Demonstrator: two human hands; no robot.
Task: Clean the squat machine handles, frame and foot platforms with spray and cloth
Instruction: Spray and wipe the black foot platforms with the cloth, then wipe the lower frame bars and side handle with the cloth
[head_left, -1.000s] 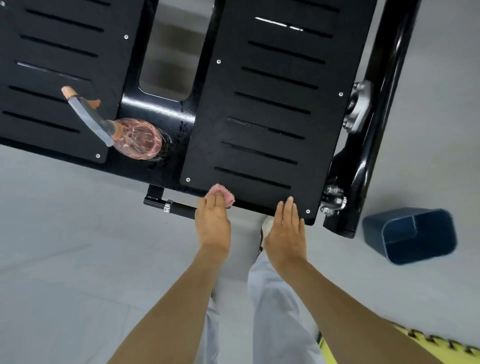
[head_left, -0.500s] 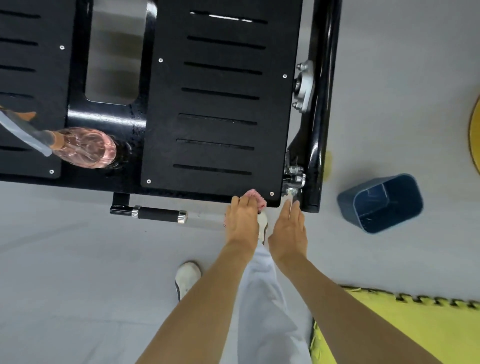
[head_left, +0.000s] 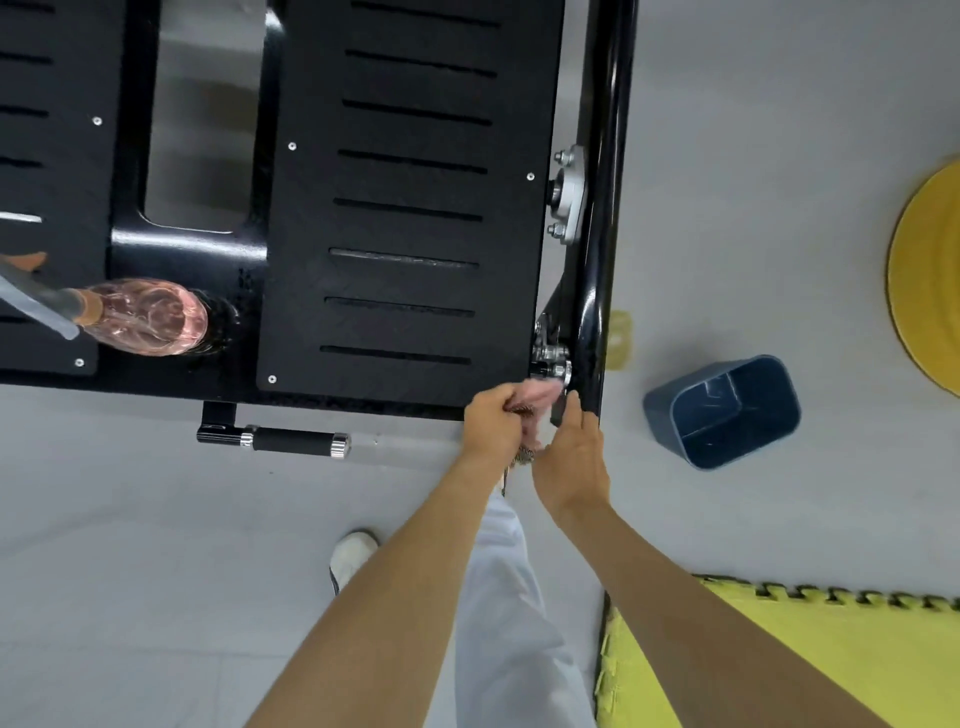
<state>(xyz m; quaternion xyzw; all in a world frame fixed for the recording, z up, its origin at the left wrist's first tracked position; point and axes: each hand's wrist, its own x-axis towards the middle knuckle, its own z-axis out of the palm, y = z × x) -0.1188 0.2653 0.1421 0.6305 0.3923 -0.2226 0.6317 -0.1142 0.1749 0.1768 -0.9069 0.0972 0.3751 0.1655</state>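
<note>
Two hands are meeting at the near right corner of the foot platform (head_left: 405, 228). The left hand (head_left: 493, 418) is gripping the bunched pink cloth (head_left: 540, 392) against the bolts beside the black frame (head_left: 608, 208). The right hand (head_left: 571, 449) is laying fairly straight fingers on that corner, just beside the cloth. The spray bottle (head_left: 150, 317) is sitting on the machine's middle bar, well to the left, beyond the short handle (head_left: 296, 440). A blue bin (head_left: 670, 410) is sitting on the floor near the frame.

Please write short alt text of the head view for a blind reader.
Seen from above, a person's left hand holds a pink cloth at the near right corner of a black squat machine frame, right hand beside it. A pink spray bottle sits on the machine.
</note>
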